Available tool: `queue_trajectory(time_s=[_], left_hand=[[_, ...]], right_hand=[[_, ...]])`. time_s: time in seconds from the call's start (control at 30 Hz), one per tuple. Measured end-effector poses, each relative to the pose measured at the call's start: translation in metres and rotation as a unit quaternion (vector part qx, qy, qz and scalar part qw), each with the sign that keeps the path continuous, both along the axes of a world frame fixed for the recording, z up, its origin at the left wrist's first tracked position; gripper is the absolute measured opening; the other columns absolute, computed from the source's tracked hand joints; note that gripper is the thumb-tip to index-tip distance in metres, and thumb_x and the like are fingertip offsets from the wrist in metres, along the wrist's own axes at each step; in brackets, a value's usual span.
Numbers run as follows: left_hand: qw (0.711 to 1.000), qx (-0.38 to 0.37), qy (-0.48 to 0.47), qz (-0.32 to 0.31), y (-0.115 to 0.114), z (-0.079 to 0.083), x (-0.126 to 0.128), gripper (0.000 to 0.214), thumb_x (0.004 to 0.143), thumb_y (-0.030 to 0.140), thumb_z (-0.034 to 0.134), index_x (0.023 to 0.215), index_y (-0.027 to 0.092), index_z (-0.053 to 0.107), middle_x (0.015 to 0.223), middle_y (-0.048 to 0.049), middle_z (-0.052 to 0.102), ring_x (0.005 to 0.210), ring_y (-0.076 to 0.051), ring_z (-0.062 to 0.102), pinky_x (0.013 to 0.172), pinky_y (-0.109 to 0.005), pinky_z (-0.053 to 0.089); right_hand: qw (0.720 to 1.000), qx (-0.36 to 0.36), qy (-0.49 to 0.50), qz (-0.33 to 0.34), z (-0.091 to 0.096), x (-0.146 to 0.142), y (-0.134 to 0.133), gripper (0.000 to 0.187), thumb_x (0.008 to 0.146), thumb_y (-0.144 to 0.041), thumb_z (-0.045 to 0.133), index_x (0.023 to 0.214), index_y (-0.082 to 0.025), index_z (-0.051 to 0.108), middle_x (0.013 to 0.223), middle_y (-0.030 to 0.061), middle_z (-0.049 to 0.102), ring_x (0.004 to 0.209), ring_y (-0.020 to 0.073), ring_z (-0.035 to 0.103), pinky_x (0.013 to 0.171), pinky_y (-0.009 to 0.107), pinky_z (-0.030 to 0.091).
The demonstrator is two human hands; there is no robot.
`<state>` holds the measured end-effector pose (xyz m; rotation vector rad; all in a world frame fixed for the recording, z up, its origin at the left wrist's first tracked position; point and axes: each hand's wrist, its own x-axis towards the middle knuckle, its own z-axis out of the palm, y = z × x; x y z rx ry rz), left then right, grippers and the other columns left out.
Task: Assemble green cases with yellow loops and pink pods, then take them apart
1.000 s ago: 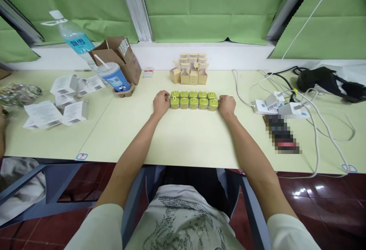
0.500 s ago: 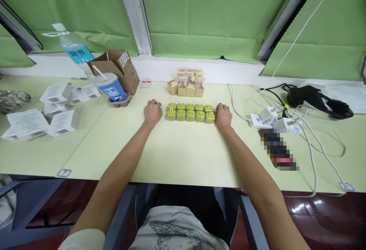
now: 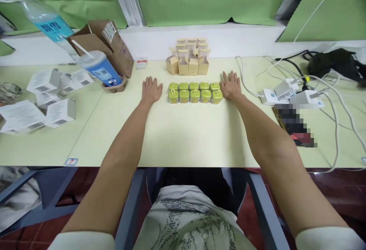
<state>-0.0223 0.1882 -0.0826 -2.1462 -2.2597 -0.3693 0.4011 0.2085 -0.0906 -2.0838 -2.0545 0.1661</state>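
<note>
Two rows of small clear jars with green lids point(image 3: 195, 94) stand close together on the pale table point(image 3: 183, 135). My left hand point(image 3: 151, 90) lies flat on the table to their left, fingers stretched out and apart from the jars. On the other side my right hand point(image 3: 230, 85) rests with its fingers extended, close beside the right end of the rows; whether it touches a jar I cannot tell. Neither hand holds anything. Behind the jars stand several small tan cardboard boxes point(image 3: 188, 65) with their top flaps up.
At the left are white boxes point(image 3: 60, 112), a large water bottle point(image 3: 53, 25), a brown carton point(image 3: 121, 52) and a blue cup with a straw point(image 3: 103, 72). A small red-and-white box point(image 3: 142, 63) lies by the wall. Rightward are a power strip point(image 3: 270, 96), cables and a pixelated dark object point(image 3: 294, 124).
Both hands have opened from curled fingers to flat, stretched ones, staying on either side of the jars. The camera view has shifted, tilting further down. The jars keep their arrangement.
</note>
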Motion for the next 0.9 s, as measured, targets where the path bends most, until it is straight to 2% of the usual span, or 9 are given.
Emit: queue_trajectory(time_s=[0.1, 0.2, 0.3, 0.37, 0.47, 0.53, 0.63, 0.73, 0.9], left_hand=[[1.0, -0.003, 0.003, -0.005, 0.0, 0.004, 0.002, 0.069, 0.114, 0.044, 0.037, 0.168, 0.004, 0.054, 0.184, -0.0266, 0.043, 0.176, -0.04, 0.034, 0.145, -0.06, 0.025], [0.999, 0.039, 0.011, -0.02, -0.001, 0.014, 0.006, 0.056, 0.109, 0.037, 0.046, 0.154, 0.011, 0.068, 0.171, -0.0227, 0.059, 0.167, -0.039, 0.046, 0.142, -0.055, 0.032], [0.996, 0.086, 0.009, -0.004, 0.002, 0.022, 0.008, 0.049, 0.103, 0.019, 0.045, 0.142, 0.011, 0.073, 0.151, -0.0229, 0.071, 0.156, -0.038, 0.055, 0.134, -0.053, 0.042], [0.994, 0.104, 0.003, 0.016, 0.007, 0.025, 0.007, 0.048, 0.096, 0.01, 0.044, 0.135, 0.009, 0.073, 0.141, -0.0242, 0.073, 0.15, -0.039, 0.059, 0.129, -0.053, 0.046], [0.993, 0.118, -0.017, 0.012, 0.017, 0.023, 0.005, 0.044, 0.09, 0.008, 0.05, 0.126, 0.013, 0.074, 0.134, -0.0226, 0.074, 0.143, -0.04, 0.062, 0.125, -0.055, 0.05], [0.991, 0.129, -0.034, 0.016, 0.025, 0.02, 0.002, 0.042, 0.088, 0.01, 0.053, 0.124, 0.013, 0.074, 0.134, -0.0229, 0.073, 0.143, -0.041, 0.062, 0.126, -0.057, 0.049], [0.988, 0.133, -0.049, 0.056, 0.039, 0.019, -0.001, 0.044, 0.092, 0.016, 0.052, 0.129, 0.011, 0.075, 0.14, -0.0253, 0.072, 0.147, -0.042, 0.061, 0.13, -0.057, 0.047], [0.992, 0.076, -0.035, 0.094, 0.055, 0.022, -0.003, 0.048, 0.097, 0.025, 0.048, 0.131, 0.009, 0.078, 0.137, -0.0272, 0.075, 0.143, -0.044, 0.064, 0.129, -0.06, 0.047], [0.996, 0.009, -0.008, 0.092, 0.072, 0.023, -0.006, 0.048, 0.095, 0.034, 0.05, 0.112, 0.011, 0.088, 0.123, -0.0273, 0.081, 0.127, -0.046, 0.073, 0.119, -0.06, 0.055]], right_hand=[[1.0, -0.002, 0.005, 0.031, -0.001, 0.002, 0.007, 0.084, 0.113, -0.053, 0.029, 0.187, -0.015, 0.018, 0.196, 0.0224, 0.006, 0.182, 0.0457, 0.004, 0.142, 0.075, 0.013], [0.996, 0.059, 0.002, 0.065, 0.0, 0.002, 0.012, 0.082, 0.112, -0.053, 0.033, 0.186, -0.018, 0.023, 0.196, 0.02, 0.011, 0.182, 0.0434, 0.008, 0.141, 0.073, 0.015], [0.985, 0.167, -0.006, 0.05, 0.004, 0.0, 0.016, 0.075, 0.107, -0.039, 0.043, 0.178, -0.014, 0.039, 0.186, 0.0252, 0.035, 0.171, 0.043, 0.033, 0.136, 0.068, 0.03], [0.977, 0.212, -0.008, 0.014, 0.008, -0.002, 0.019, 0.068, 0.101, -0.031, 0.048, 0.166, -0.01, 0.052, 0.168, 0.0294, 0.052, 0.154, 0.0432, 0.05, 0.129, 0.063, 0.04], [0.973, 0.23, -0.01, -0.021, 0.015, -0.004, 0.025, 0.053, 0.097, -0.026, 0.053, 0.146, -0.009, 0.064, 0.144, 0.0284, 0.063, 0.134, 0.0418, 0.059, 0.119, 0.06, 0.047], [0.974, 0.22, -0.023, -0.037, 0.019, -0.005, 0.031, 0.045, 0.099, -0.024, 0.051, 0.139, -0.01, 0.066, 0.14, 0.0275, 0.064, 0.132, 0.0413, 0.059, 0.116, 0.058, 0.049], [0.984, 0.157, -0.046, -0.065, 0.022, -0.006, 0.042, 0.039, 0.104, -0.022, 0.046, 0.132, -0.01, 0.071, 0.13, 0.0279, 0.071, 0.127, 0.0421, 0.064, 0.108, 0.058, 0.053], [0.991, 0.09, -0.054, -0.077, 0.023, -0.005, 0.054, 0.042, 0.107, -0.026, 0.044, 0.12, -0.007, 0.079, 0.117, 0.03, 0.077, 0.117, 0.0443, 0.072, 0.102, 0.057, 0.056], [0.995, 0.053, -0.061, -0.059, 0.023, -0.001, 0.067, 0.054, 0.111, -0.033, 0.041, 0.129, -0.005, 0.083, 0.131, 0.0329, 0.079, 0.126, 0.0433, 0.073, 0.108, 0.052, 0.058]])
